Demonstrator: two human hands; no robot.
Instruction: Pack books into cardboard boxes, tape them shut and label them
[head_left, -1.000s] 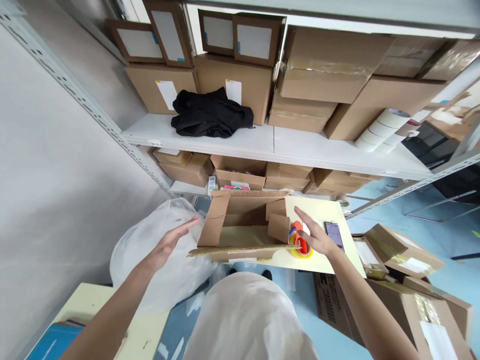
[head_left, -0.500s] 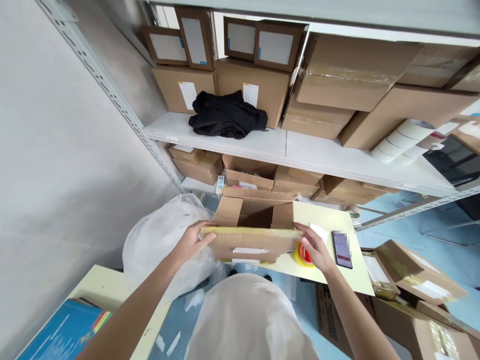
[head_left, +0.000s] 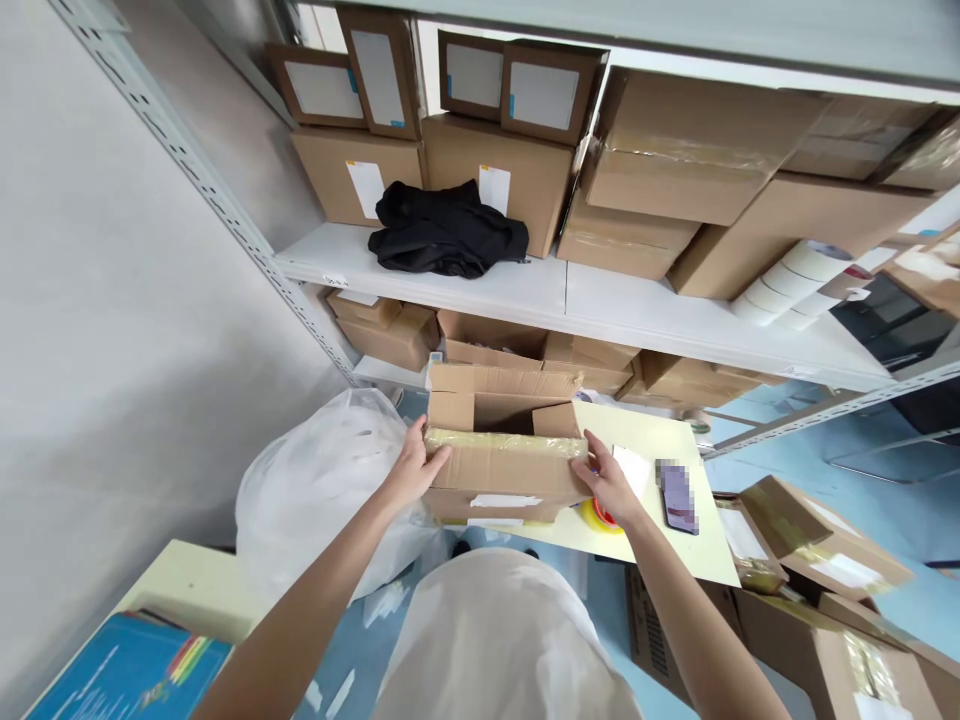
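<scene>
An open cardboard box (head_left: 517, 468) stands at the table's near edge, its inside partly visible and dark. Clear tape runs along the box's near upper edge, and white label strips are on its near face. My left hand (head_left: 414, 468) grips the box's left end, thumb on the near face. At the opposite end, my right hand (head_left: 609, 482) grips the cardboard with its thumb on the front. Beside that hand, partly hidden by it, lies a roll of yellow tape with a red core (head_left: 600, 518).
The pale table (head_left: 660, 425) also bears a phone (head_left: 677, 500) and white paper (head_left: 631, 468). A full white plastic bag (head_left: 315, 490) stands at the left. Shelving (head_left: 525, 285) with cartons runs behind. Opened cartons (head_left: 825, 545) lie at the lower right.
The box's near flap has tipped inward, showing its taped edge. My hands have come closer together at its ends. The far flap shows more, and the view has shifted slightly.
</scene>
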